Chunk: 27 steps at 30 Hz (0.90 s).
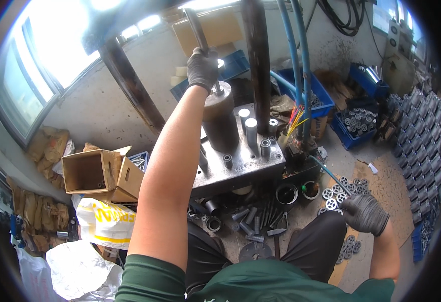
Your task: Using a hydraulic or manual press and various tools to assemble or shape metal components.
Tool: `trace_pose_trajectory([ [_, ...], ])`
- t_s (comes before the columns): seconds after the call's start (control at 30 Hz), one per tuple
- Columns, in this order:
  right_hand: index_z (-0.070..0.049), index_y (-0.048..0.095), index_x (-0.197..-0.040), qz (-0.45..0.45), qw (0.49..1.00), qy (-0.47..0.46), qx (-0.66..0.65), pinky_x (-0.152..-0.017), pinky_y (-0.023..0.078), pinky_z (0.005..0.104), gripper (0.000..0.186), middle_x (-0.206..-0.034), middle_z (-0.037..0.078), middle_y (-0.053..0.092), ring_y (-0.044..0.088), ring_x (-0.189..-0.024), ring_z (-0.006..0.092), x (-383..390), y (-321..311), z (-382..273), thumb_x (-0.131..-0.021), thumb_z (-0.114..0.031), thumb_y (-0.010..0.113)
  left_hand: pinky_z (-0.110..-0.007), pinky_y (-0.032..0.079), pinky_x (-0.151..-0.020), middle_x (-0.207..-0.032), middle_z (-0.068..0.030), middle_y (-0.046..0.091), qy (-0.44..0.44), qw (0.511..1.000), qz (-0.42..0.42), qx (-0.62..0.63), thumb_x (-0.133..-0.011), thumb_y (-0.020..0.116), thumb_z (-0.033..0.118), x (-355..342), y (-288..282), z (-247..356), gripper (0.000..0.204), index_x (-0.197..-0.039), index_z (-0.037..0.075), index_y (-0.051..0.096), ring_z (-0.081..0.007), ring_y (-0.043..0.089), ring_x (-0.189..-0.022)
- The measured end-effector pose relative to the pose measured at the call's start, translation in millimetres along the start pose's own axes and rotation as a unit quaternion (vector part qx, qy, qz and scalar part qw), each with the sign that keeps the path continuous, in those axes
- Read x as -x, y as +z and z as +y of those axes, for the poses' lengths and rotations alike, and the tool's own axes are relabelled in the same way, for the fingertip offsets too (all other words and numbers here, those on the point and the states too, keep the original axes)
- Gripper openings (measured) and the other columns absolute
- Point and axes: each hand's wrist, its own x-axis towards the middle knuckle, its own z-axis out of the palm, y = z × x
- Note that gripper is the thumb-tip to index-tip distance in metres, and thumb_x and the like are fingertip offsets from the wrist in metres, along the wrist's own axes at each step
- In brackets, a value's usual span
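Note:
My left hand (203, 70), in a dark grey glove, is closed around a dark metal bar (195, 27) that slants up past the fist. Just below it, a thin bright rod stands in the top of a thick upright steel cylinder (219, 121). That cylinder rests on a steel block table (245, 168), with several smaller metal cylinders (251, 132) standing beside it. At the right, my gloved right hand (365, 214) is closed on the near end of a thin blue-grey lever (328, 173). Grey spoked metal wheels (331, 204) lie on the floor near that hand.
Dark steel columns (258, 65) and blue hoses (303, 60) rise around the table. Loose cylinders (250, 216) and a hammer (276, 232) lie between my legs. A cardboard box (87, 171) and white sacks (82, 269) are at the left; stacked grey parts (421, 146) line the right.

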Motion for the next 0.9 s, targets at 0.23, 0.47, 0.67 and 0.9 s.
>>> trace_pose_trajectory([
  [0.23,-0.005,0.077,-0.096,0.092,0.993,0.035,-0.062,-0.078,0.059,0.0492,0.015,-0.086,0.02,0.074,0.073,-0.083,0.0406,2,3,-11,-0.083,-0.009,0.07,-0.049,0.06,-0.089,-0.102,-0.0239,0.079,0.0,1.0,-0.01,0.012,-0.103,0.062,0.046,1,0,0,0.047,-0.113,0.001,0.071,-0.0404,0.078,-0.098],
  [0.47,-0.004,0.076,-0.092,-0.023,1.0,0.016,-0.011,-0.079,0.06,0.047,0.011,-0.087,0.019,0.074,0.074,-0.084,0.0385,4,0,-3,-0.084,-0.01,0.07,-0.049,0.06,-0.089,-0.102,-0.0248,0.078,0.001,1.0,-0.012,0.012,-0.103,0.064,0.046,-5,4,-8,0.047,-0.112,0.001,0.071,-0.0412,0.077,-0.099],
  [0.67,-0.006,0.075,-0.094,-0.003,1.0,0.006,-0.008,-0.078,0.059,0.048,0.012,-0.086,0.019,0.073,0.073,-0.083,0.0387,4,-3,-3,-0.088,-0.016,0.071,-0.048,0.058,-0.086,-0.096,-0.0233,0.078,0.006,1.0,-0.005,0.025,-0.103,0.067,0.048,-4,6,-11,0.047,-0.107,0.001,0.07,-0.0399,0.076,-0.094],
  [0.9,-0.006,0.078,-0.096,0.019,0.998,0.039,-0.037,-0.079,0.058,0.0501,0.019,-0.082,0.019,0.073,0.072,-0.082,0.0409,4,-1,-3,-0.088,-0.02,0.069,-0.048,0.058,-0.086,-0.095,-0.0242,0.077,0.013,1.0,0.01,0.024,-0.103,0.068,0.049,-3,5,-9,0.047,-0.106,0.002,0.071,-0.0413,0.076,-0.093],
])
